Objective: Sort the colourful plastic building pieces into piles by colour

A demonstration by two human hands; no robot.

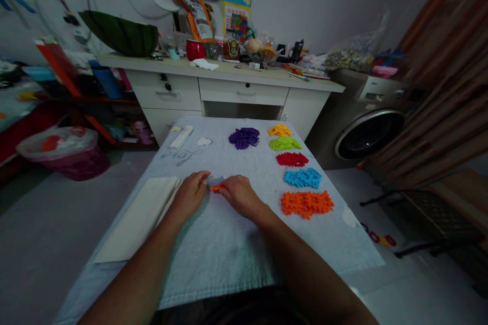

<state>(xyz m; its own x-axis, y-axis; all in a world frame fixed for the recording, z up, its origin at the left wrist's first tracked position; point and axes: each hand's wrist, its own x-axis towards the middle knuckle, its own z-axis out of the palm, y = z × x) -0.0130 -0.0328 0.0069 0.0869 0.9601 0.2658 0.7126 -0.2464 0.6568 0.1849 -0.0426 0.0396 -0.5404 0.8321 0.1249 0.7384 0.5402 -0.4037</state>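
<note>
Over the middle of the cloth-covered table, my right hand pinches a small orange plastic piece, whose end points toward my left hand. My left hand is curled just left of that piece, its fingertips close together; whatever is between them is too small and dim to make out. A greyish patch shows behind the piece, unclear in kind. To the right lie sorted groups of knobbly plastic pieces: orange, blue, red, lime green and yellow. A purple pile sits farther back.
A folded cream sheet lies along the table's left side, with a white oblong box beyond it. Behind stands a cluttered white desk. A washing machine and a dark chair are on the right.
</note>
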